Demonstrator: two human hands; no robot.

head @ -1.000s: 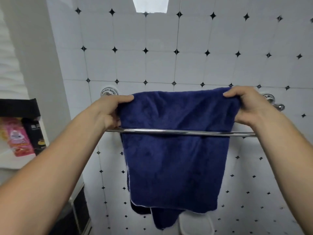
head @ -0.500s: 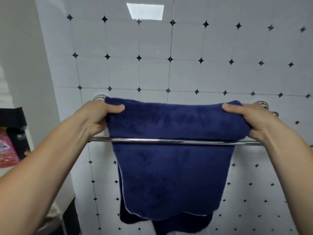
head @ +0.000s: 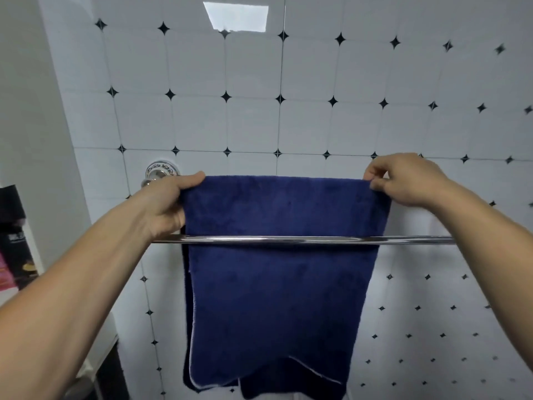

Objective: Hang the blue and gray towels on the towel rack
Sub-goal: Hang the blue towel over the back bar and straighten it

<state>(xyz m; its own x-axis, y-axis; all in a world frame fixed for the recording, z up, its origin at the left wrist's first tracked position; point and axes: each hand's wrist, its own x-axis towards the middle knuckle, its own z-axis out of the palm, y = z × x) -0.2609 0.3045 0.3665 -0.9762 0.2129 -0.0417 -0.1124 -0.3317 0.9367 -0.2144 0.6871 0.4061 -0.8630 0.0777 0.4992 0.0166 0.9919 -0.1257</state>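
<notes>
Before you is a white tiled wall point(head: 317, 82) with black diamond marks. The blue towel point(head: 277, 284) hangs against it, folded over the back rail and passing behind the chrome front bar point(head: 288, 240). Your left hand point(head: 164, 206) grips its top left corner; your right hand point(head: 406, 180) pinches the top right corner

The towel point(head: 277, 298) hangs behind the front rail point(head: 288, 240), my left hand point(head: 165, 206) and right hand point(head: 403, 180) at its top corners.

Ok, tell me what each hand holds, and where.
Both hold the blue towel at its top fold: left hand the left corner, right hand the right.
</notes>
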